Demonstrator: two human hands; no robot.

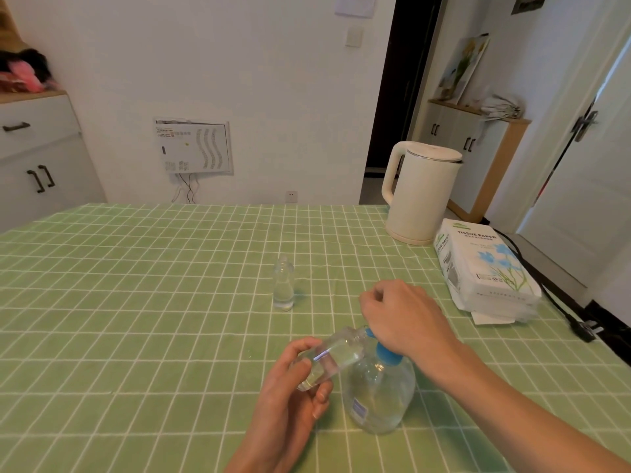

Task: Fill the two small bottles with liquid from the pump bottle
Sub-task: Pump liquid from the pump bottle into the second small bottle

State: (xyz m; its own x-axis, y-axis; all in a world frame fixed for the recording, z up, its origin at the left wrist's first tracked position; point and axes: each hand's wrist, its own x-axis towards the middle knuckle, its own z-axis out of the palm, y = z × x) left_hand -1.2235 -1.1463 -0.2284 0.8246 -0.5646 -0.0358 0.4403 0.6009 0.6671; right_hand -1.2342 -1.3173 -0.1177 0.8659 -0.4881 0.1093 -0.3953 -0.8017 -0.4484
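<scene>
A clear pump bottle (379,390) with a blue pump collar stands on the green checked tablecloth near me. My right hand (403,319) rests on top of its pump head, fingers curled over it. My left hand (293,401) holds a small clear bottle (329,358), tilted with its mouth up against the blue spout. Some clear liquid shows inside that bottle. A second small clear bottle (283,283) stands upright and uncapped farther back on the cloth, apart from both hands, with liquid in its lower part.
A cream electric kettle (420,196) stands at the back right of the table (136,302). A tissue paper pack (485,268) lies to its right near the edge, with a black cable and plug (580,329) beside it.
</scene>
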